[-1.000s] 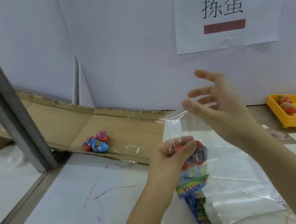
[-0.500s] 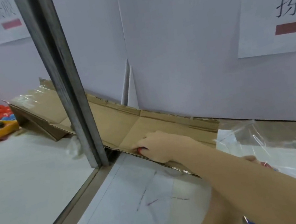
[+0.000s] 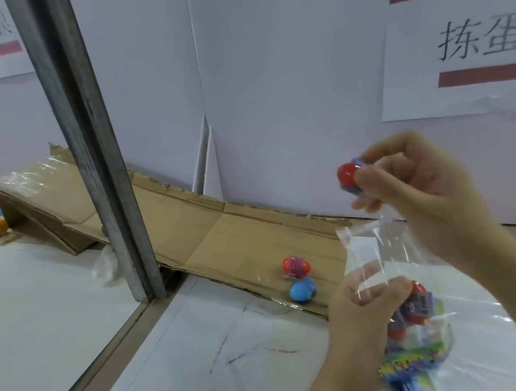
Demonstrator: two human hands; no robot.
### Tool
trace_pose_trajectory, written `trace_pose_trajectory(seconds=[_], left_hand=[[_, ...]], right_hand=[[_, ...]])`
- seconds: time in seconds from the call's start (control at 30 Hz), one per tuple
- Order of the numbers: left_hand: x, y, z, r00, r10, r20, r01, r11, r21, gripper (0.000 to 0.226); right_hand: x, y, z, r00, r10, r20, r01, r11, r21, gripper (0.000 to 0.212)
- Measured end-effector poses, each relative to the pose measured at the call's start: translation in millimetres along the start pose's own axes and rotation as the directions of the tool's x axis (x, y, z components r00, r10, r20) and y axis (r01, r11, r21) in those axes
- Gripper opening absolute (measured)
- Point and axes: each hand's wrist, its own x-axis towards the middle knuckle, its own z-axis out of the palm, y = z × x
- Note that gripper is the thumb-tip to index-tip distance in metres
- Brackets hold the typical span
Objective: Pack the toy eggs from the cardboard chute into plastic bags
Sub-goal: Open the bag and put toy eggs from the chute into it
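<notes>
Two eggs left on the chute, one in hand. Head view: my right hand (image 3: 416, 180) pinches a red-and-blue egg (image 3: 348, 176) in curled fingertips, above the open mouth of the plastic bag (image 3: 369, 245); the drop, I judge, is downward and slightly nearer. My left hand (image 3: 364, 300) grips the bag below its mouth, with the packed eggs (image 3: 416, 305) bunched beside my fingers. Left of the bag, a pink-and-red egg (image 3: 295, 265) and a blue egg (image 3: 303, 290) lie by the near edge of the cardboard chute (image 3: 209, 237). White papered table (image 3: 207, 355); white wall behind; metal post (image 3: 91, 154) at left.

Two eggs (image 3: 298, 278) lie on the chute (image 3: 202, 238), left of the bag (image 3: 392, 262).
</notes>
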Motion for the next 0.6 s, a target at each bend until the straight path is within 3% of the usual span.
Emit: trace_pose_trajectory(seconds=[0.03, 0.1, 0.17, 0.27, 0.43, 0.6], left_hand=[[-10, 7, -4, 0.997, 0.003, -0.074, -0.012, 0.993, -0.114, 0.038], [-19, 12, 4, 0.992, 0.075, -0.101, -0.090, 0.984, -0.154, 0.052], [-23, 13, 8, 0.988, 0.123, -0.090, -0.130, 0.989, -0.075, 0.067], [-25, 12, 11, 0.983, 0.180, -0.017, -0.181, 0.984, -0.006, 0.081], [-27, 11, 14, 0.969, 0.246, -0.035, -0.244, 0.968, 0.059, 0.085], [-25, 4, 11, 0.952, 0.305, 0.010, -0.303, 0.941, 0.152, 0.071]], right_hand=[[-12, -5, -11, 0.999, -0.002, -0.038, 0.003, 1.000, 0.025, 0.030], [-35, -5, -37, 0.991, 0.010, -0.130, -0.013, 1.000, -0.020, 0.028], [-56, -5, -60, 0.983, 0.052, -0.174, -0.067, 0.995, -0.078, 0.021], [-67, -3, -77, 0.971, 0.153, -0.181, -0.185, 0.968, -0.172, 0.033], [-63, -11, -73, 0.978, 0.096, -0.184, -0.164, 0.900, -0.403, 0.025], [-68, -7, -59, 0.993, 0.081, -0.081, -0.115, 0.719, -0.686, 0.016]])
